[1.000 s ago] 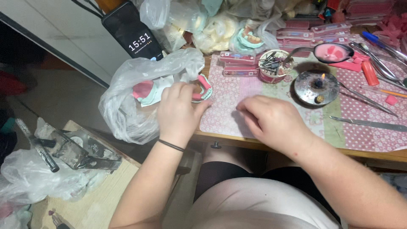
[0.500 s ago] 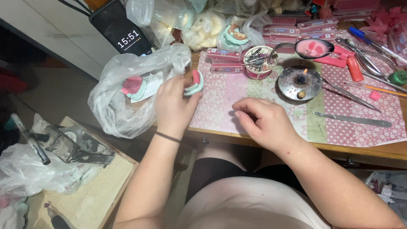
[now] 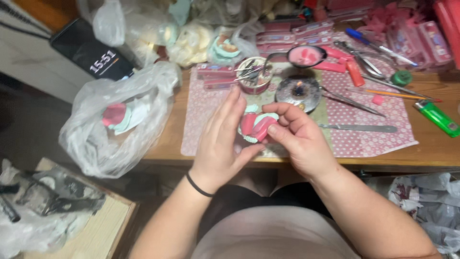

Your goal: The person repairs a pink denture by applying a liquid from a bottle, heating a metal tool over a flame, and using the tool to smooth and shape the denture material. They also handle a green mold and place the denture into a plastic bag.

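A pink and mint-green dental model (image 3: pixel 255 126) with white teeth is held between both hands above the front of the wooden table (image 3: pixel 431 148). My right hand (image 3: pixel 299 139) grips it from the right, thumb and fingers wrapped on the pink part. My left hand (image 3: pixel 223 141) rests against its left side, fingers straight and pointing up, a black band on the wrist. A clear plastic bag (image 3: pixel 115 120) at the table's left corner holds more pink and green models.
A pink dotted mat (image 3: pixel 369 134) covers the table. On it lie a small burner dish (image 3: pixel 299 91), a tin of tools (image 3: pixel 254 74), a metal spatula (image 3: pixel 359 128), pliers and pens. A green lighter (image 3: pixel 441 117) lies right. A phone (image 3: pixel 93 57) leans back left. Bags crowd the floor.
My left hand came away from the plastic bag with a dental model and moved right. My right hand lifted off the mat and took hold of the model.
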